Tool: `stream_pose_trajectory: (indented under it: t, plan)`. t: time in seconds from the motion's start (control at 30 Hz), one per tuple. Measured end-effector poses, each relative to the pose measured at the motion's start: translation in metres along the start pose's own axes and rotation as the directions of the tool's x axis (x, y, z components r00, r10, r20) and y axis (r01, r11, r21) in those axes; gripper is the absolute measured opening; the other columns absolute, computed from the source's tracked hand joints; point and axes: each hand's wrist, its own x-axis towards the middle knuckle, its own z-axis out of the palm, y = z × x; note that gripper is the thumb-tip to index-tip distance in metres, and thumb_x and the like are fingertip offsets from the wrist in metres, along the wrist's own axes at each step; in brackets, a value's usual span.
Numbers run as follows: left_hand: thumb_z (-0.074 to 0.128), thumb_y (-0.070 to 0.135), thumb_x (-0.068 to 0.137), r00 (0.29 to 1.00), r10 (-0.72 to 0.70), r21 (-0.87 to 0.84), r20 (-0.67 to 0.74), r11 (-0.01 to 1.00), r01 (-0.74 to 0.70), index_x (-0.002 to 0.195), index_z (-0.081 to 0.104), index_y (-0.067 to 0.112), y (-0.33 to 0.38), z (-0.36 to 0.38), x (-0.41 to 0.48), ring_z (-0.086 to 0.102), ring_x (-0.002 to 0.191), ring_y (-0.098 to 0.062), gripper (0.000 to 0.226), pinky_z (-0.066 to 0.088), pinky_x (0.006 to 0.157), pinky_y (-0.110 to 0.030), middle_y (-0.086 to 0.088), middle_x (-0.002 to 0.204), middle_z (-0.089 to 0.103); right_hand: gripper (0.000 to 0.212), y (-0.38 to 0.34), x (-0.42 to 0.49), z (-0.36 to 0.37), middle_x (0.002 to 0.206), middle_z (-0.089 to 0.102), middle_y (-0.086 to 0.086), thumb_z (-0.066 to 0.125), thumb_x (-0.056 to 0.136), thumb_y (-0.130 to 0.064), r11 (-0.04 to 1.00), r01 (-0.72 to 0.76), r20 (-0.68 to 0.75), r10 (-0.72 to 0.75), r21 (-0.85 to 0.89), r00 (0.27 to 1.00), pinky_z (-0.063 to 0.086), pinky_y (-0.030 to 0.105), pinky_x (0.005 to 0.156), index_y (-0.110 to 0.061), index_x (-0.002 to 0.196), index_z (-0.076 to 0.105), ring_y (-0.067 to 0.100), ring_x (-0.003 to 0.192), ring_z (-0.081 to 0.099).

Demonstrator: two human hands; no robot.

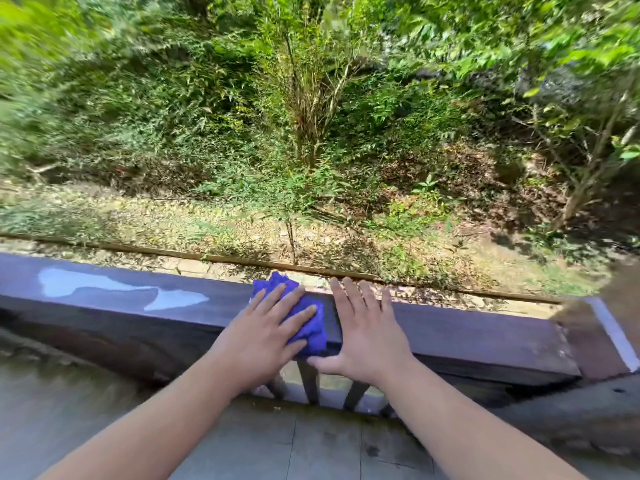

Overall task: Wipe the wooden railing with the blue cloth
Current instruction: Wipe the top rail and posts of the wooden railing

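A dark wooden railing runs across the view from left to right. On its top, near the middle, lies a bunched blue cloth. My left hand presses flat on the cloth with fingers spread and straight. Just right of the cloth, my right hand rests flat on the railing top, fingers straight and pointing away, thumb along the near edge below the cloth. Part of the cloth is hidden under my left hand.
A wet, shiny patch shows on the railing top at the left. Dark balusters stand under the rail. Grey floor slabs lie below me. Beyond the railing are a drop, bushes and leaf litter. A corner post stands at the right.
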Motion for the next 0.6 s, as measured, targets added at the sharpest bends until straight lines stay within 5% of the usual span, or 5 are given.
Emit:
stream_pose_trajectory:
  t: [0.3, 0.6]
  plan:
    - [0.032, 0.056, 0.096, 1.000, -0.016, -0.004, -0.003, 1.000, 0.016, 0.148, 0.035, 0.029, -0.075, 0.010, -0.039, 0.033, 0.141, -0.035, 0.059, 0.032, 0.112, -0.053, -0.008, 0.155, 0.036, 0.133, -0.047, 0.021, 0.005, 0.172, 0.016, 0.010, 0.028, 0.065, -0.104, 0.995, -0.067, 0.013, 0.068, -0.072, 0.998, -0.005, 0.067, 0.121, -0.024, 0.163, -0.015, 0.038, 0.155, 0.014]
    - [0.024, 0.054, 0.098, 0.999, 0.053, -0.008, -0.011, 0.999, -0.053, 0.152, 0.031, 0.020, -0.053, 0.017, -0.021, 0.022, 0.144, -0.042, 0.064, 0.024, 0.115, -0.056, -0.011, 0.156, 0.033, 0.129, -0.045, 0.023, 0.009, 0.166, 0.033, 0.007, 0.041, 0.066, -0.099, 0.994, -0.082, -0.021, 0.080, -0.076, 0.997, 0.012, 0.067, 0.122, -0.029, 0.163, -0.008, 0.035, 0.149, 0.032]
